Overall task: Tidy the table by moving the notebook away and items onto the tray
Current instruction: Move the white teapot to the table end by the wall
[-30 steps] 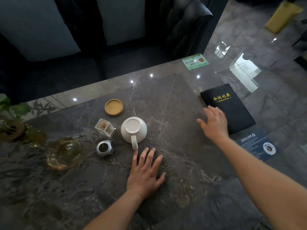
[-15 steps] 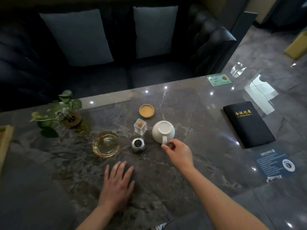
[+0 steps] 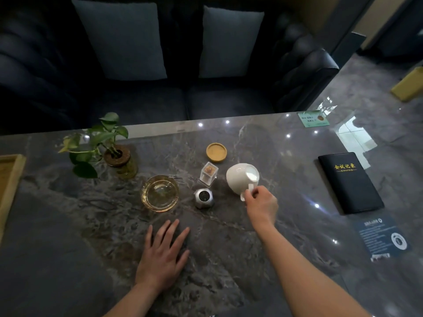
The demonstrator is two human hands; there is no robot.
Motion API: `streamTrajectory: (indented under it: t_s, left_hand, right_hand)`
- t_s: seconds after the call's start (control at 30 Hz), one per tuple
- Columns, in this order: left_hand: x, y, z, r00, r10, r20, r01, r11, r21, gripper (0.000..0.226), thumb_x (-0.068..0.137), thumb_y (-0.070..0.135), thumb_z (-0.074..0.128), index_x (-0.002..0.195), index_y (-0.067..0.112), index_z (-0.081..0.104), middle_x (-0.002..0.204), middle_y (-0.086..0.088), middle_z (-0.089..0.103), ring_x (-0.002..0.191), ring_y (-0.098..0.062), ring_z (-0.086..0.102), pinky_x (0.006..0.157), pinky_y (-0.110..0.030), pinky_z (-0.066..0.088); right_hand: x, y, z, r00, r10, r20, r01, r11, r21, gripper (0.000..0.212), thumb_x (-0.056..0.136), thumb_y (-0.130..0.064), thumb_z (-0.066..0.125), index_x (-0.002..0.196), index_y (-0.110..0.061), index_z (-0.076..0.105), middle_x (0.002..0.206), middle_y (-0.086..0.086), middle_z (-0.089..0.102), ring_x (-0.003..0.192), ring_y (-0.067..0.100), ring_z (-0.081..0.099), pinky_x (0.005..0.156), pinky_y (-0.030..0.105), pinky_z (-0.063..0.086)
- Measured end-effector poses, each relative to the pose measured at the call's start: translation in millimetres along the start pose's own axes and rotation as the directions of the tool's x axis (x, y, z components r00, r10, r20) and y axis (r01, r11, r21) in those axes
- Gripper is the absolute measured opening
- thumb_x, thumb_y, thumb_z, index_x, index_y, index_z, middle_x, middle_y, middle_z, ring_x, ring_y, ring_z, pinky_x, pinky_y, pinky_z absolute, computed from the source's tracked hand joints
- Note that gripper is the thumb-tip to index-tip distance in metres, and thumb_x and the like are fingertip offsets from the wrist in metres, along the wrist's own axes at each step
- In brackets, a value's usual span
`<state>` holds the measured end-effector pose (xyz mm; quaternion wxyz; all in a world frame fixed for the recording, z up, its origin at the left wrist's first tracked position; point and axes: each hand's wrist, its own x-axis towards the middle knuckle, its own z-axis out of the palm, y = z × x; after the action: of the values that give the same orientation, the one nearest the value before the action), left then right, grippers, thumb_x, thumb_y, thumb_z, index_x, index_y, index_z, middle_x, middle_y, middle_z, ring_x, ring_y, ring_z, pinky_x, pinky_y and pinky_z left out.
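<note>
Centrally, the right hand [image 3: 261, 203] pinches the handle of one tilted white cup [image 3: 240, 179]; the left hand [image 3: 161, 252] lies flat, fingers spread, on the tabletop [image 3: 286, 225]. One black notebook [image 3: 350, 181] lies at right; one wooden tray [image 3: 10, 186] at the left edge.

Bare forearms [image 3: 304, 271], no sleeves

Looks like an office lounge or meeting room to me: dark tufted sofa [image 3: 297, 72] with grey cushions [image 3: 119, 40], polished marble worktop [image 3: 229, 248], black notebook [image 3: 350, 183] with gold lettering, printed info cards [image 3: 382, 239], potted plant [image 3: 109, 149], glass ashtray [image 3: 159, 193], glossy stone floor [image 3: 375, 88].
</note>
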<state>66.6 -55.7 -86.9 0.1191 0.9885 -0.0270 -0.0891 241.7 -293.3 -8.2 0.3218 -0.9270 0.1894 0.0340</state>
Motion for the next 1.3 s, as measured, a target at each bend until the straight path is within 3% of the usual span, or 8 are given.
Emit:
streamTrajectory:
  t_s: [0.07, 0.13, 0.17, 0.3, 0.53, 0.83, 1.17, 1.3]
  left_hand:
    - [0, 0, 1, 1.0, -0.002, 0.0, 0.002, 1.0, 0.001, 0.058, 0.092, 0.057, 0.04, 0.145, 0.034, 0.042, 0.153, -0.004, 0.041, 0.143, -0.026, 0.033, 0.114, -0.063, 0.02]
    - [0, 0, 3, 1.0, 0.002, -0.003, -0.002, 1.0, -0.007, 0.059, 0.09, 0.056, 0.044, 0.145, 0.034, 0.043, 0.153, -0.004, 0.042, 0.143, -0.026, 0.034, 0.114, -0.064, 0.021]
    - [1, 0, 4, 1.0, 0.004, -0.004, -0.004, 1.0, -0.011, 0.06, 0.088, 0.056, 0.045, 0.144, 0.034, 0.043, 0.152, -0.004, 0.042, 0.142, -0.026, 0.034, 0.114, -0.064, 0.021]
    - [1, 0, 3, 1.0, 0.004, -0.015, -0.004, 1.0, -0.01, 0.061, 0.087, 0.055, 0.048, 0.144, 0.034, 0.044, 0.152, -0.004, 0.043, 0.142, -0.027, 0.035, 0.114, -0.063, 0.021]
    - [1, 0, 3, 0.999, 0.016, -0.042, -0.016, 1.0, 0.0, 0.061, 0.087, 0.055, 0.048, 0.144, 0.033, 0.044, 0.152, -0.005, 0.043, 0.141, -0.027, 0.035, 0.114, -0.063, 0.021]
    - [1, 0, 5, 0.997, 0.019, -0.069, -0.017, 1.0, 0.023, 0.061, 0.086, 0.055, 0.047, 0.143, 0.033, 0.045, 0.151, -0.006, 0.044, 0.141, -0.028, 0.036, 0.114, -0.063, 0.022]
    - [1, 2, 2, 0.998, 0.007, -0.06, -0.006, 1.0, 0.016, 0.061, 0.085, 0.055, 0.048, 0.142, 0.032, 0.047, 0.152, -0.005, 0.044, 0.141, -0.027, 0.037, 0.114, -0.063, 0.022]
    - [1, 2, 1, 0.998, 0.007, -0.061, -0.006, 1.0, 0.016, 0.061, 0.085, 0.054, 0.048, 0.142, 0.032, 0.048, 0.151, -0.005, 0.045, 0.141, -0.027, 0.037, 0.114, -0.063, 0.021]
  right_hand:
    - [6, 5, -9, 0.991, 0.132, 0.033, -0.136, 0.941, 0.309, 0.023, 0.089, -0.022, 0.062, 0.073, -0.004, 0.064, 0.073, 0.015, 0.07, 0.062, 0.029, 0.071, 0.062, 0.042, 0.06]
    - [7, 10, -15, 0.95, 0.259, 0.176, -0.311, 0.731, 0.607, 0.022, 0.091, -0.008, 0.059, 0.073, 0.004, 0.063, 0.068, 0.02, 0.066, 0.051, 0.026, 0.069, 0.05, 0.036, 0.059]
    - [4, 11, -17, 0.921, 0.288, 0.262, -0.388, 0.629, 0.673, 0.019, 0.091, -0.004, 0.058, 0.076, 0.006, 0.062, 0.065, 0.02, 0.065, 0.048, 0.025, 0.067, 0.046, 0.032, 0.057]
    - [-11, 18, -13, 0.821, 0.324, 0.47, -0.569, 0.389, 0.725, 0.018, 0.096, -0.005, 0.052, 0.086, 0.008, 0.06, 0.061, 0.017, 0.061, 0.044, 0.021, 0.065, 0.04, 0.026, 0.054]
    - [-19, 22, -3, 0.731, 0.35, 0.585, -0.672, 0.221, 0.707, 0.035, 0.104, -0.012, 0.038, 0.079, 0.003, 0.057, 0.071, 0.014, 0.054, 0.039, 0.014, 0.062, 0.037, 0.022, 0.051]
    - [-19, 21, 8, 0.705, 0.352, 0.616, -0.698, 0.185, 0.692, 0.029, 0.102, -0.007, 0.04, 0.085, 0.005, 0.061, 0.072, 0.014, 0.058, 0.044, 0.014, 0.06, 0.041, 0.023, 0.053]
    - [-23, 24, 12, 0.752, 0.349, 0.56, -0.659, 0.366, 0.657, 0.021, 0.099, 0.004, 0.026, 0.1, 0.001, 0.047, 0.08, 0.03, 0.068, 0.058, 0.034, 0.067, 0.046, 0.033, 0.059]
    - [-24, 29, 8, 0.754, 0.309, 0.58, -0.657, 0.381, 0.651, 0.018, 0.1, 0.005, 0.029, 0.102, 0.002, 0.047, 0.087, 0.033, 0.069, 0.066, 0.039, 0.07, 0.053, 0.038, 0.062]
